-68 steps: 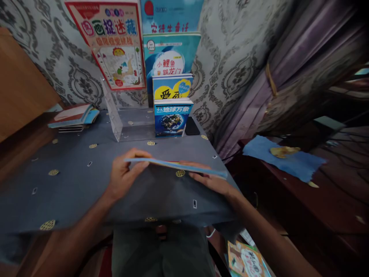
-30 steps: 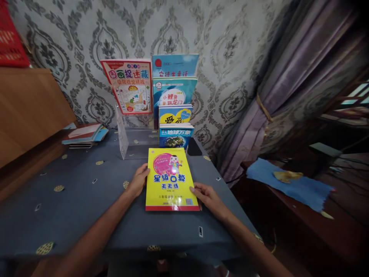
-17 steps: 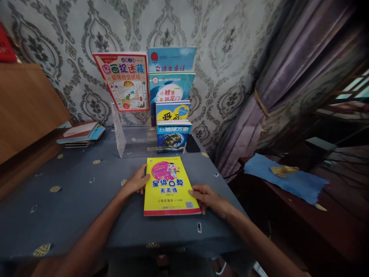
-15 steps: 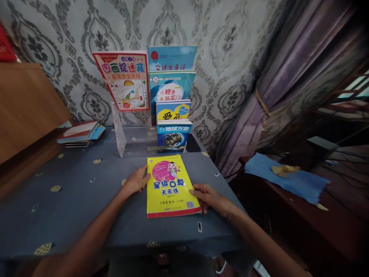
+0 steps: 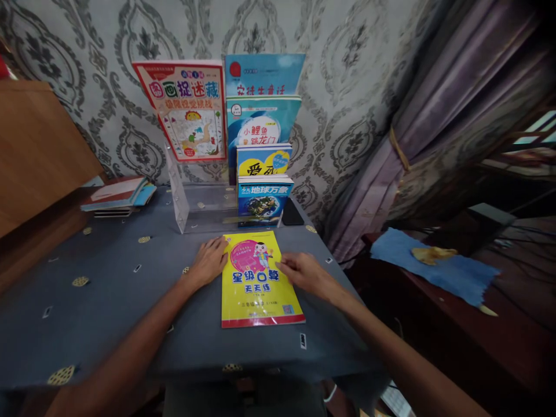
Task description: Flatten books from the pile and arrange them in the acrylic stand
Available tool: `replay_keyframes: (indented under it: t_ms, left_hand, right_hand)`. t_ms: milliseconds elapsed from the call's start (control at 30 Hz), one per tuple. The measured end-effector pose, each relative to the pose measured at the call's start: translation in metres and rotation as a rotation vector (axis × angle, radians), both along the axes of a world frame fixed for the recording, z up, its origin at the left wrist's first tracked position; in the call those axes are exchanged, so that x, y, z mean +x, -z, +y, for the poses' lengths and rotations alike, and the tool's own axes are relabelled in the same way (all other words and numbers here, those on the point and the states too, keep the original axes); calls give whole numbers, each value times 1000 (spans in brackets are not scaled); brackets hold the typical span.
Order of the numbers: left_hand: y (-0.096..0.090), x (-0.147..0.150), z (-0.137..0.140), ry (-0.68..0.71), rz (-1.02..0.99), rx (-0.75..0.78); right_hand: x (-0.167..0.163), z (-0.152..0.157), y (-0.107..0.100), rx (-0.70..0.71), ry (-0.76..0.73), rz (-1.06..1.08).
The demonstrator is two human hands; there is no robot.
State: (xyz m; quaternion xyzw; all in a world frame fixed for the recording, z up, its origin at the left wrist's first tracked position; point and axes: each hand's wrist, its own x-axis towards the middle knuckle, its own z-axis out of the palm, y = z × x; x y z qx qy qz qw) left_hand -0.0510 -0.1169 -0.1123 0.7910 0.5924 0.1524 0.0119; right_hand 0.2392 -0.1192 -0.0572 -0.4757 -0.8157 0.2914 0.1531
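Observation:
A yellow workbook (image 5: 256, 296) with a red bottom strip, a pink circle and a cartoon child lies face up near the table's front. My left hand (image 5: 209, 262) rests flat along its upper left edge, fingers stretched out and the tips touching the cover's side. At the right edge, the thumb and fingers of my right hand (image 5: 307, 273) are pinched together on the cover's side. Behind the workbook, a clear acrylic book stand (image 5: 177, 194) holds a pink-bordered picture book (image 5: 193, 116) on the left and several stepped blue books (image 5: 260, 200) on the right.
A dark phone (image 5: 292, 213) lies right of the stand. Stacked books (image 5: 116, 196) lie at the back left beside a wooden panel (image 5: 43, 150). A purple curtain (image 5: 369, 202) hangs at the right, near a blue cloth (image 5: 391, 258) on a dark red surface.
My right hand has moved up along the workbook's right edge and its fingers have drawn together. My left hand has slid slightly upward and flattened. The camera view has shifted a little.

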Motion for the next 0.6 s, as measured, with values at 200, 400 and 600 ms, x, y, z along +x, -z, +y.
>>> replay_keyframes:
  t_ms: [200, 400, 600]
  left_hand:
    - [-1, -2, 0, 43, -6, 41]
    - [4, -6, 2, 63, -32, 43]
    - [3, -6, 2, 57, 2, 32]
  right_hand:
    - [-93, 27, 25, 300, -264, 116]
    - [-128, 42, 43, 256, -330, -16]
    - [-122, 42, 47, 374, -284, -56]
